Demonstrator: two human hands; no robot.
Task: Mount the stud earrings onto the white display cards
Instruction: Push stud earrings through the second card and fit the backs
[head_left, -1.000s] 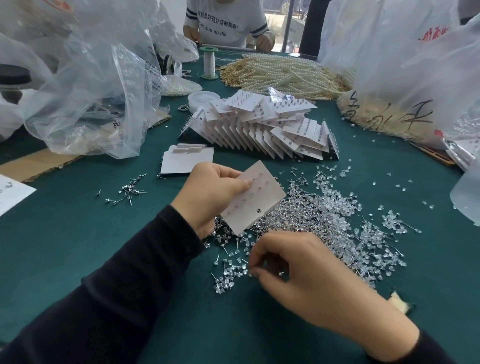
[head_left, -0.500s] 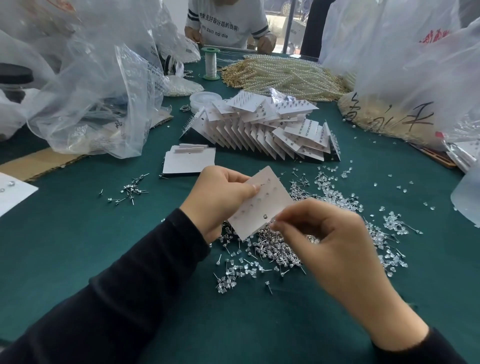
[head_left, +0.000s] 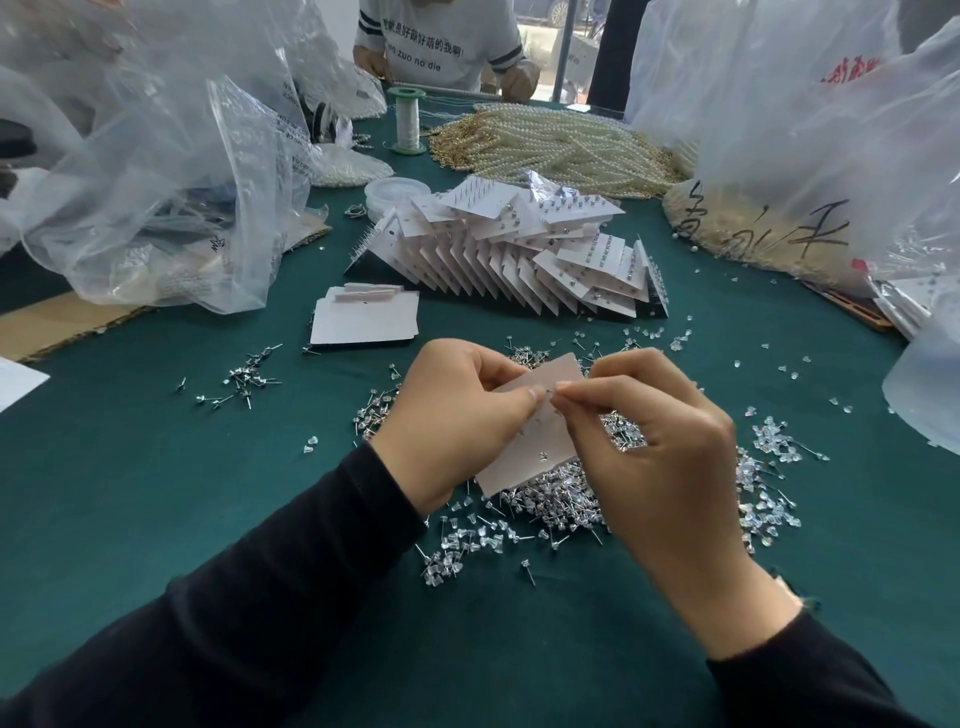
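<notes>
Progress is partial: card (head_left: 540, 415) gripped by left hand (head_left: 457, 410), a stud (head_left: 551, 388) pinched by right hand (head_left: 649, 431); finished cards (head_left: 519, 244) stacked, loose studs (head_left: 561, 499) heaped on table (head_left: 130, 467).

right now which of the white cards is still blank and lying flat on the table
The small stack of blank cards lying flat just left of the fanned row of filled cards. The card in the left hand is held up, with one stud on it.
</notes>
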